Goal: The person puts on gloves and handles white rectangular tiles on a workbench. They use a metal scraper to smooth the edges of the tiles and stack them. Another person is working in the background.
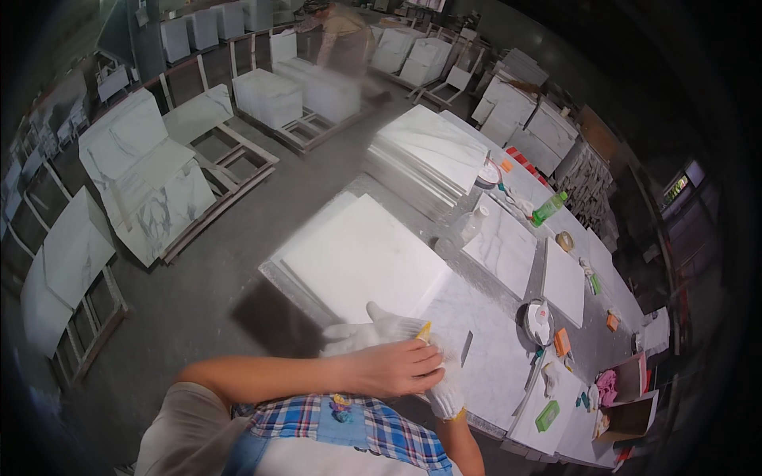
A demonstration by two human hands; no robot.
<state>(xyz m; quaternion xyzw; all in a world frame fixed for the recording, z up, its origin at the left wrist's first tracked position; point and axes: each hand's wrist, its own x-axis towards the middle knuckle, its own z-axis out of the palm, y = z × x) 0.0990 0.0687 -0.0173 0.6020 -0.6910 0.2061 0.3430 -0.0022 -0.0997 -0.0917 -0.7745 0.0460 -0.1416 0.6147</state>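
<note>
My bare left hand (pixel 397 368) reaches across my front, its fingers curled over white knit glove fabric at my right hand. My right hand (pixel 446 387) wears a white glove with a yellow-edged cuff at the wrist; its fingers are mostly hidden and blurred. A second white glove (pixel 357 335) extends leftward from the hands, and its yellow cuff edge (pixel 425 331) shows just above my left knuckles. Both hands are close together above the near edge of a white slab stack (pixel 365 254). A marbled slab (pixel 484 349) lies just beyond my right hand.
A thicker slab stack (pixel 429 151) stands farther along the table. Rightward are a green bottle (pixel 549 208), tape roll (pixel 564 240), round bowl (pixel 538 321), green box (pixel 548 416) and open cardboard box (pixel 627 416). Slab racks (pixel 222 190) line the left floor; a blurred person (pixel 345 36) bends behind.
</note>
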